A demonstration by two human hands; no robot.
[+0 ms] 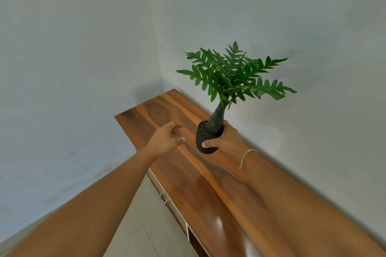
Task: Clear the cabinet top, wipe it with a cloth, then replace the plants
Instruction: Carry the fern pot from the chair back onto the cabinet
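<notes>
Right hand [226, 141] gripping plant pot [201, 142], left hand [167, 139] loosely curled

A glossy, polished brown wooden cabinet top [167, 110] (grain clearly showing) beneath a matt black, smooth round plant pot [201, 142]; behind, matt pale painted wall [83, 48].
</notes>
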